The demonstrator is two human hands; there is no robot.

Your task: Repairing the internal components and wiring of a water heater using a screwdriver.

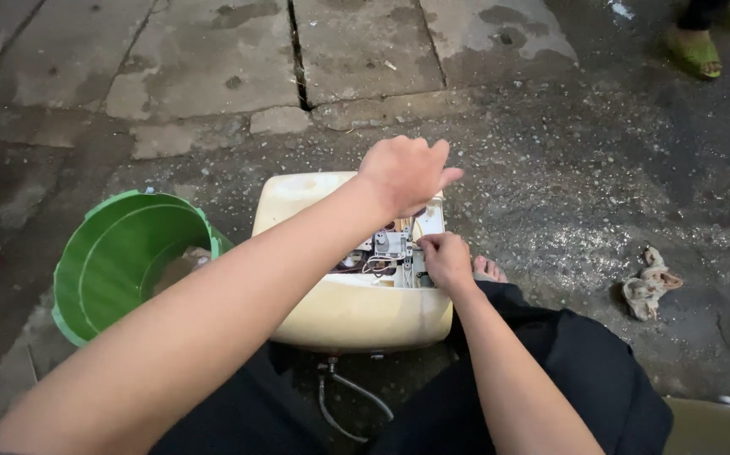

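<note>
2 hands, left hand (404,173) and right hand (446,259), over 1 cream appliance (356,312).

Dim, flat overhead light; wet ground (601,194) glints faintly. Corners darken. Near forearm slightly soft; wide-angle stretch at edges.

Cream plastic water-heater casing (356,316), rounded, lying flat on wet concrete before me; front opened, showing white wiring block (392,246) and wires, possibly terminals; two hoses (339,404) trailing beneath
</note>
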